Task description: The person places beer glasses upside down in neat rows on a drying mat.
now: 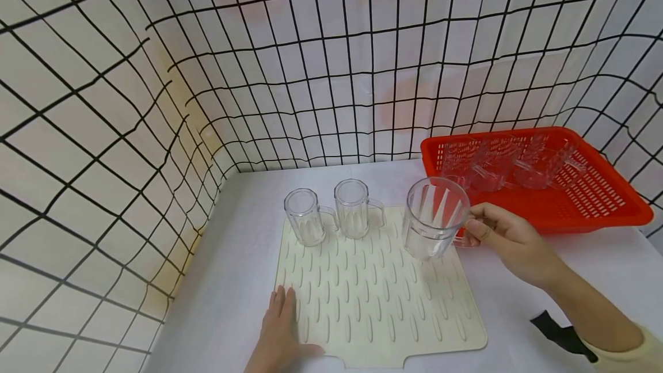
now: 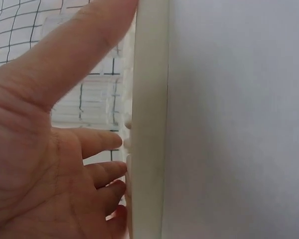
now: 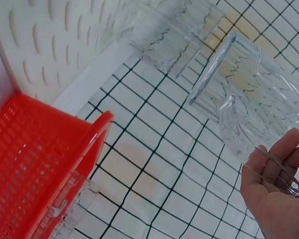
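Observation:
My right hand (image 1: 510, 243) grips the handle of a clear glass mug (image 1: 432, 217), which hangs mouth up and a little tilted over the right back part of a cream drying mat (image 1: 373, 309). In the right wrist view, curled fingers (image 3: 276, 174) wrap the handle of this mug (image 3: 264, 94). My left hand (image 1: 279, 330) rests at the mat's left front edge with straight fingers, its thumb spread along the front. Along the mat's back edge stand two more clear mugs, the left one (image 1: 307, 220) and the right one (image 1: 353, 212), both upright with handles pointing right.
A red plastic basket (image 1: 523, 212) at the back right holds several clear mugs (image 1: 487, 171). Black wire grid (image 1: 336, 73) closes off the back and sides over white sheeting. A black strip (image 1: 561, 335) lies on the white table (image 1: 223, 281) by the right forearm.

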Tool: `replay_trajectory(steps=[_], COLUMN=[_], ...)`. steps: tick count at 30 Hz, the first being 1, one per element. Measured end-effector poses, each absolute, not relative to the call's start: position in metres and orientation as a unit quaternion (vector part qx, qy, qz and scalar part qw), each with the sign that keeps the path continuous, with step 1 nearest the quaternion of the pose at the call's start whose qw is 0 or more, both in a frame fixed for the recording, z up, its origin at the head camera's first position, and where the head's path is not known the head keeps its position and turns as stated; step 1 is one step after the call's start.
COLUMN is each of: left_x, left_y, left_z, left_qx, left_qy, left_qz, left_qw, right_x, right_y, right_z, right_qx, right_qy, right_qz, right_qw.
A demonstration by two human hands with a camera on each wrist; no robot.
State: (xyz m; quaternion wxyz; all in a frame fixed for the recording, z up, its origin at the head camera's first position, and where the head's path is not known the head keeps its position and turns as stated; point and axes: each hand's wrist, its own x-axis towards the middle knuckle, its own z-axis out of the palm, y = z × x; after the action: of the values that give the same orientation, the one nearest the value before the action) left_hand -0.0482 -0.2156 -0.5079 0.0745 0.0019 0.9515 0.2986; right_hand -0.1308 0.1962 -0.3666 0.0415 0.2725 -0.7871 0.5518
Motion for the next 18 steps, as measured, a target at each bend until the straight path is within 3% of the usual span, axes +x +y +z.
replay_trajectory(steps=[8,18], left_x=[-0.055,-0.065], left_y=[-0.208,-0.182], left_z=[-0.5,-0.478], left_qx=[-0.026,0.101], left_qy=[0.944,0.893], left_qz=[0.318,0.428], left_qw=[0.086,0.091], right_x=[-0.128,-0.121], right_y=[0.181,0.16], right_z=[-0.367,-0.372], right_qx=[0.306,0.333], right_qy=[-0.764,-0.736], right_qz=[0.568,0.588], right_qw=[0.01,-0.025])
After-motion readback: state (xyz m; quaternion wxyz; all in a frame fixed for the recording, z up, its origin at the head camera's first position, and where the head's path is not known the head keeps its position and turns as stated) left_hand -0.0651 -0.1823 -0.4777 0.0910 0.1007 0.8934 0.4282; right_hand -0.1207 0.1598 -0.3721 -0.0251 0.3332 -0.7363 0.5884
